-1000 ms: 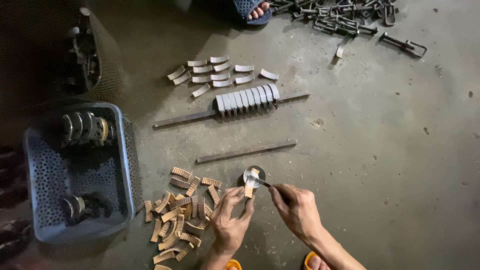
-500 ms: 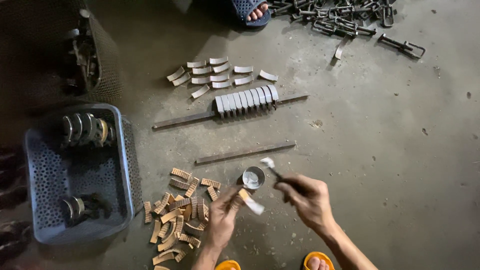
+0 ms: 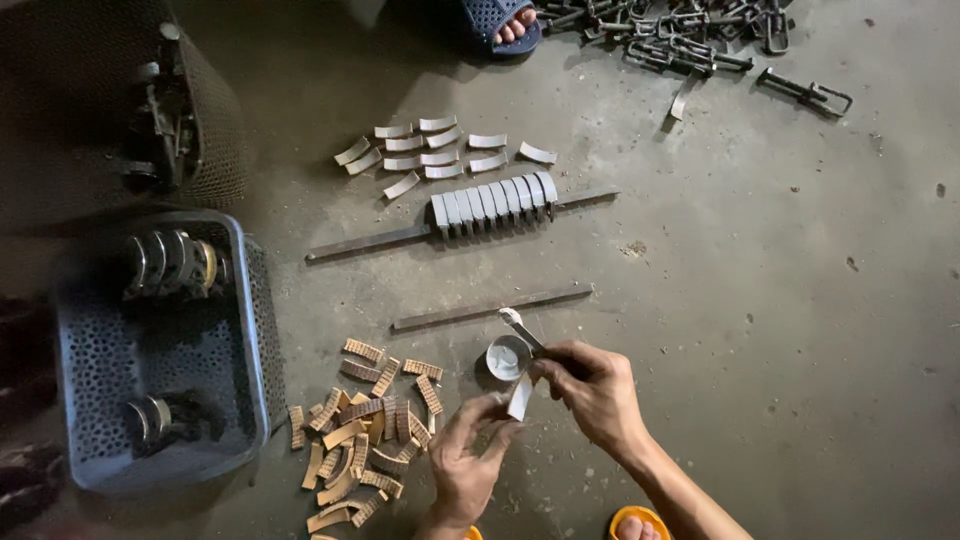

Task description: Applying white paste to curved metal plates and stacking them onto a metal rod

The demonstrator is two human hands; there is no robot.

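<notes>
So a small curved piece [image 3: 521, 396], pale with what looks like a white coat, is pinched at its lower end in the left hand [image 3: 468, 462], fingers closed on it, and it sticks up and away from that grip toward the little round cup [image 3: 507, 357] of white stuff sitting on the concrete floor [image 3: 760, 300]. A thin brush or applicator stick [image 3: 524, 332] is held in the right hand [image 3: 596, 394], closed around the handle, with the white-loaded tip poking out past the knuckles, right above the cup. Honestly the risky bit is that cup: it's just beyond both grips and touching distance from the stick, so one careless flick and it could be tipped, with the white stuff spilled toward the flat metal bar [image 3: 490, 308] lying just past it. The piece is only held by one end, so it could be twisted out of the fingers if the brush is pushed too hard, and wet coating could get smeared by the fingertips. To the left of the left-hand grip a heap of tan ribbed pieces [image 3: 360, 430] is scattered, near enough that drips or a dropped piece could land in it. Farther out, finished pale pieces [image 3: 492, 203] are lined up on a second bar, well apart.
</notes>
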